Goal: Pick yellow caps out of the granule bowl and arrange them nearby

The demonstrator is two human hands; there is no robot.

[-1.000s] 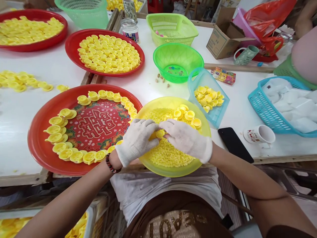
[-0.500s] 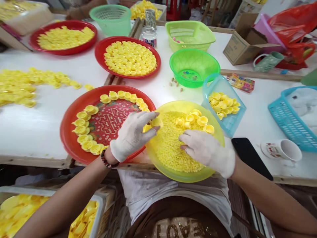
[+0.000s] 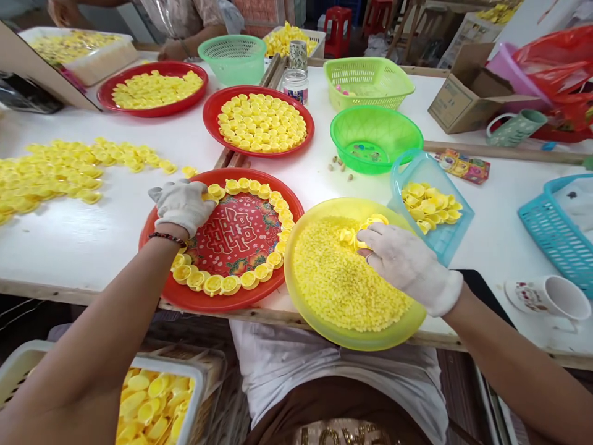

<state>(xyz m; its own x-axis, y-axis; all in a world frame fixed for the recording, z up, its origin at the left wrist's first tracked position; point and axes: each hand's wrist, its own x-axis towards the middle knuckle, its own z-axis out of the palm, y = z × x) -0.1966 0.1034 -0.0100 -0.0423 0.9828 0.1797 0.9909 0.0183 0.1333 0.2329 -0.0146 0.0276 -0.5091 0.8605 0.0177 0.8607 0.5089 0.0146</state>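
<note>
Little yellow cups [image 3: 213,285] ring red tray [image 3: 236,303]; few more at one o'clock in yellow bowl [image 3: 356,343]. Left hand [image 3: 183,205] at tray's ten o'clock, right hand [image 3: 407,266] touching bowl's cups, fingers narrow. Can't tell if either holds any.

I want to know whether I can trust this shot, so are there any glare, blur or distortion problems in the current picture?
Head view, now: pale glare on the white table at left; the near forearms look stretched by the wide lens; the red stools at the back look soft; the yellow pellets are distinct enough to make out, though not crisp.
</note>
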